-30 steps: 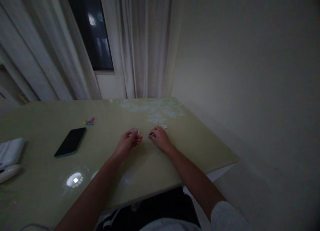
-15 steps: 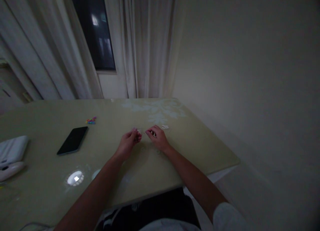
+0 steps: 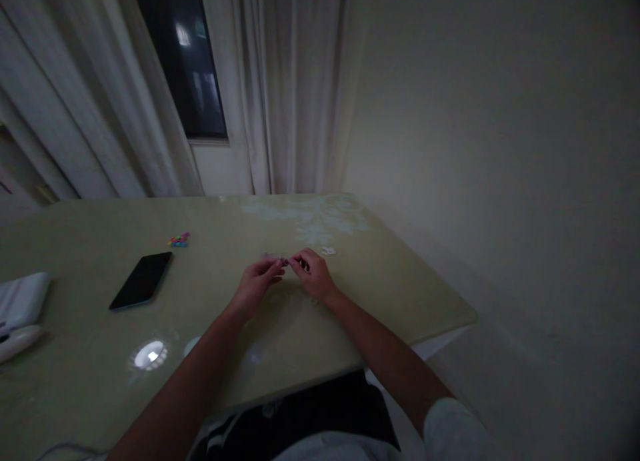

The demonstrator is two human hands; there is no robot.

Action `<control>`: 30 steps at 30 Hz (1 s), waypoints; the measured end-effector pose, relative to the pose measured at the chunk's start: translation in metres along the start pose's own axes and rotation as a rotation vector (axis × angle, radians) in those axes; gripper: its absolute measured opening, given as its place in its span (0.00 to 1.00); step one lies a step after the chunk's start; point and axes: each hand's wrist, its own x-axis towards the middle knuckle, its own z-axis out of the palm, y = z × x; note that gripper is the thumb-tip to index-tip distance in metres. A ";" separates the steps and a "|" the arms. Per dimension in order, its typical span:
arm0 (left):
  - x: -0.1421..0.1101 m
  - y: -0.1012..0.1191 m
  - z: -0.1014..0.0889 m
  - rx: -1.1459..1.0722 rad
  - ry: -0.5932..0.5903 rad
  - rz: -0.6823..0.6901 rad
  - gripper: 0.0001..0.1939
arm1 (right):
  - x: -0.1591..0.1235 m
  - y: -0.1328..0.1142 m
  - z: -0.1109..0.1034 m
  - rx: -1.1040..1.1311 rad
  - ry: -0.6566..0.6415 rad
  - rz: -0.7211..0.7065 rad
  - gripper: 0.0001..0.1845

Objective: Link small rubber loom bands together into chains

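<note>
Both hands meet over the worktop (image 3: 400, 294), between its middle and its right edge, well in from the near edge. The left hand (image 3: 260, 276) has its thumb and fingers drawn together in a pinch, and that grip seems to have hold of a pale piece (image 3: 269, 255) which shows just past the fingers on the far side. The right hand (image 3: 310, 271) curls in with its fingertips close against the left's; how far its grip is shut, and whether it has hold of anything, I cannot tell. Bringing the tips together like this probably lets one hand steady something so small while the other works at it.

White bits (image 3: 329, 251) lie just beyond the right hand, towards the right edge, likely left there to be in easy reach. A pale ring (image 3: 314, 300) sits nearer the near edge, below the right wrist. A phone (image 3: 141, 281) and a colourful pile (image 3: 179, 240) lie over to the left, perhaps to leave room for the fingers.

The pale piece looks thin and partly see-through, with a faint pinkish tint; its outline is too small and dim to make out further
</note>
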 end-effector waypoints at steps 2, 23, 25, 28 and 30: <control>-0.001 0.001 0.000 0.039 -0.010 0.008 0.11 | 0.000 0.000 0.000 0.005 0.001 0.001 0.10; -0.002 0.003 0.002 0.067 0.005 0.056 0.13 | -0.001 0.001 -0.002 0.023 0.012 -0.020 0.09; -0.002 0.004 0.001 0.070 0.008 0.048 0.13 | -0.001 0.000 -0.003 0.025 0.011 -0.026 0.08; -0.002 0.006 0.001 0.093 0.001 0.047 0.11 | -0.001 0.001 -0.003 0.027 0.011 -0.034 0.08; -0.004 0.008 0.001 0.110 -0.018 0.051 0.10 | 0.000 0.001 -0.003 0.024 0.010 -0.037 0.08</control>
